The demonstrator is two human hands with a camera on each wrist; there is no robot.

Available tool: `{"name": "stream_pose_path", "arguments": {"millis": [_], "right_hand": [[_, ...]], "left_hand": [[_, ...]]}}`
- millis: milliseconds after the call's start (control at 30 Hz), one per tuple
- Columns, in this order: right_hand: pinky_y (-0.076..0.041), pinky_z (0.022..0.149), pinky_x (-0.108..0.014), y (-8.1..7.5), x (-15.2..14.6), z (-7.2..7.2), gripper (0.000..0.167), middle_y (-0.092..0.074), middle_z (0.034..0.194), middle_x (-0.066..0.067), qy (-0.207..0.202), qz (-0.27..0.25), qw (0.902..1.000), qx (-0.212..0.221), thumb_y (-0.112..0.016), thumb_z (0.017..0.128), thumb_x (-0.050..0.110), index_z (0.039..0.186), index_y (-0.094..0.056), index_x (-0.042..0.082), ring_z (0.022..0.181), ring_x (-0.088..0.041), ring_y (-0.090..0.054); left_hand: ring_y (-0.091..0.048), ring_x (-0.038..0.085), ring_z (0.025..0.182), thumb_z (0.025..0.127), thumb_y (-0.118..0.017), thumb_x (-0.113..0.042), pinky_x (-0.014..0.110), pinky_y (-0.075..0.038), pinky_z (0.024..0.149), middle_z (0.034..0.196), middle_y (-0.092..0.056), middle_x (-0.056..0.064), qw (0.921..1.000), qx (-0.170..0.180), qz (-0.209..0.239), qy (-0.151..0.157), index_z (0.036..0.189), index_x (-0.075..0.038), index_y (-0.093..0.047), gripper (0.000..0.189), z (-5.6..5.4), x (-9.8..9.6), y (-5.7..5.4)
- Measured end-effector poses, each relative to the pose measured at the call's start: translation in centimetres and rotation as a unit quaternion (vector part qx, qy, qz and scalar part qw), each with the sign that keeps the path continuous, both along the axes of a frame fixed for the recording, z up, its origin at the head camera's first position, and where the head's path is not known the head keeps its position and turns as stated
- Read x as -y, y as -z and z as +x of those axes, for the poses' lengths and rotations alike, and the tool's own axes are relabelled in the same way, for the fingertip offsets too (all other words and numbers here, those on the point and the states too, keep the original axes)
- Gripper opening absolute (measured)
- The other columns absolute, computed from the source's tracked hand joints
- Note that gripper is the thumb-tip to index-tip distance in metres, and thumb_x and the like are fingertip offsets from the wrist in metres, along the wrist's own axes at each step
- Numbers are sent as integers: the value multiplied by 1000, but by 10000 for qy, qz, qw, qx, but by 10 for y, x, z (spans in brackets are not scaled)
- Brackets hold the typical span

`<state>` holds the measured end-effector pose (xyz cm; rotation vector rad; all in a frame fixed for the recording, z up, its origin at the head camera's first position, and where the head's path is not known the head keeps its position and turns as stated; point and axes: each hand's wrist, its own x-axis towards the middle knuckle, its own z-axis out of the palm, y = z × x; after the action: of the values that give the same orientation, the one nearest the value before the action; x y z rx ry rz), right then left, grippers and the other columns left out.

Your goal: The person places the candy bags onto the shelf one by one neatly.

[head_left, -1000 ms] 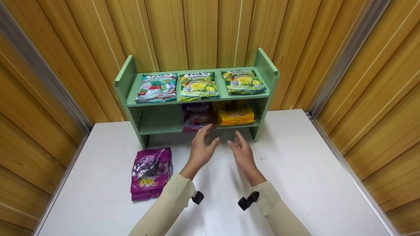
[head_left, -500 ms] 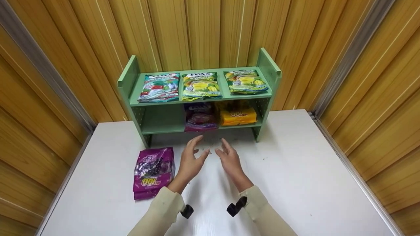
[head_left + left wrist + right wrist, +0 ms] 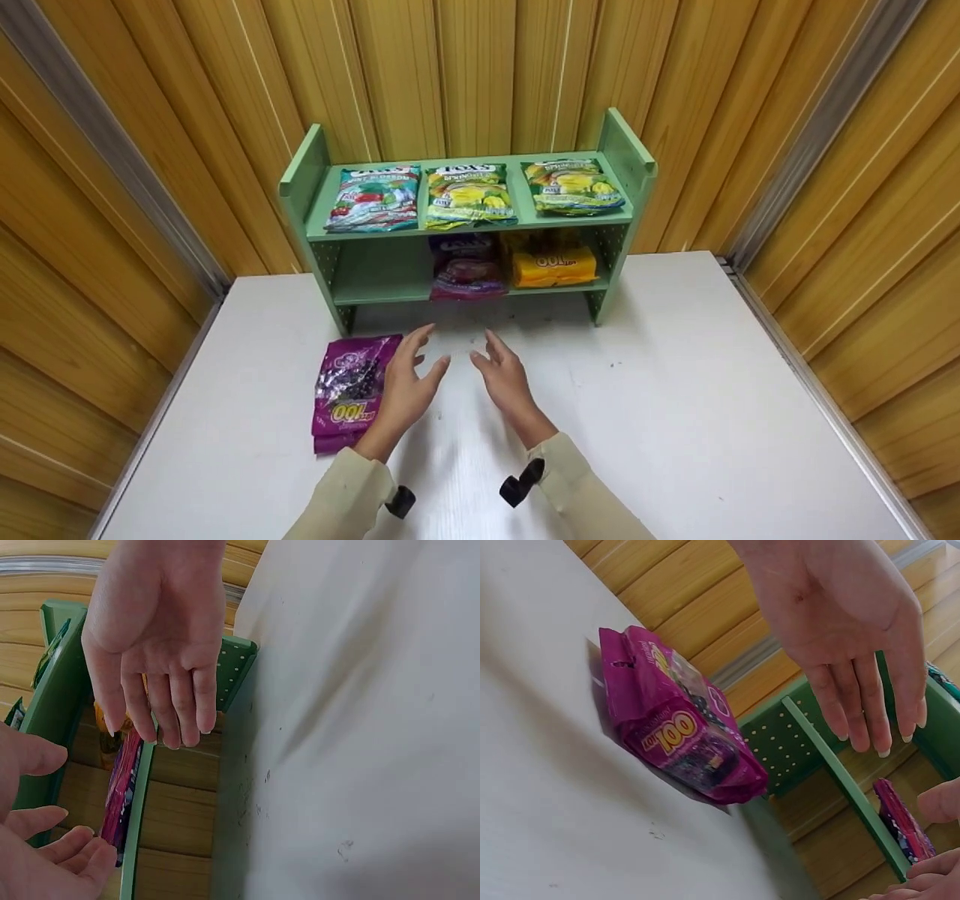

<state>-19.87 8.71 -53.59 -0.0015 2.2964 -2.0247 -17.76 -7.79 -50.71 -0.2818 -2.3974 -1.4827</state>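
Note:
Over the table in front of the shelf, my left hand (image 3: 406,391) and right hand (image 3: 507,384) hang apart with fingers loosely extended, palms toward each other. Neither holds anything. A purple candy bag (image 3: 339,394) lies on the table, partly behind my left hand and forearm in the head view. In the right wrist view this purple bag (image 3: 679,716) looks plump and is printed with a "100" logo. The green two-tier shelf (image 3: 375,289) stands beyond both hands. On its lower tier are a dark purple candy bag (image 3: 469,274) and a yellow candy bag (image 3: 555,268).
A teal candy bag (image 3: 375,199) and two yellow-green candy bags, one in the middle (image 3: 470,196) and one at the right (image 3: 574,187), lie on the top tier. The white table (image 3: 712,390) is bordered by wood-patterned walls (image 3: 480,75). Small specks dot the table.
Both hands have moved back from the shelf's lower tier and leftward, the left one now overlapping the purple bag in view. The head view has shifted slightly. The bags stay in place.

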Motion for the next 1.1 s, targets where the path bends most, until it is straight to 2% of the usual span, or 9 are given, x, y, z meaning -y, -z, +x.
{"name": "stream_pose_path", "arguments": {"millis": [167, 333, 500, 633, 900, 1100], "right_hand": [[-30, 118, -48, 11, 12, 4, 64, -29, 158, -16, -160, 28, 9999, -4, -54, 98, 31, 151, -29, 5, 145, -33, -29], [-29, 118, -48, 20, 23, 7, 66, -29, 158, -16, -297, 22, 9995, 112, -54, 98, 35, 152, -29, 6, 145, -33, -29], [-31, 117, -49, 28, 32, 10, 66, -31, 156, -18, -370, 96, 9991, 201, -55, 97, 36, 151, -30, 6, 144, -35, -31], [-32, 116, -50, 32, 40, 12, 65, -34, 154, -22, -394, 167, 9990, 142, -56, 97, 32, 150, -32, 3, 142, -37, -33], [-34, 114, -49, 42, 58, 16, 67, -35, 150, -28, -695, 334, 9969, 136, -57, 96, 28, 148, -31, -4, 140, -41, -36], [-34, 114, -51, 51, 66, 17, 67, -36, 150, -28, -814, 567, 9950, 95, -58, 96, 27, 148, -31, -5, 138, -41, -38]], "left_hand": [[-52, 35, 126, 89, -68, -13, 48, -47, 104, 137, -53, 17, 9993, 232, -10, -278, 136, -9, -52, 50, 5, 14, 7], [-49, 36, 130, 90, -68, -13, 49, -42, 108, 140, -51, 18, 9980, 491, 89, -386, 138, -9, -50, 52, 9, 25, 12], [-51, 36, 128, 91, -66, -13, 50, -43, 107, 141, -50, 16, 9953, 754, 131, -589, 140, -10, -49, 52, 12, 36, 16], [-54, 38, 125, 92, -64, -13, 51, -45, 105, 142, -48, 16, 9917, 1044, 225, -720, 143, -12, -46, 54, 15, 47, 19], [-38, 37, 139, 92, -65, -16, 53, -33, 115, 148, -44, 17, 9872, 1186, 20, -1064, 143, -12, -46, 55, 24, 73, 29], [-36, 39, 140, 92, -65, -19, 57, -30, 115, 151, -40, 15, 9796, 1529, -59, -1302, 145, -16, -43, 57, 31, 87, 38]]}}
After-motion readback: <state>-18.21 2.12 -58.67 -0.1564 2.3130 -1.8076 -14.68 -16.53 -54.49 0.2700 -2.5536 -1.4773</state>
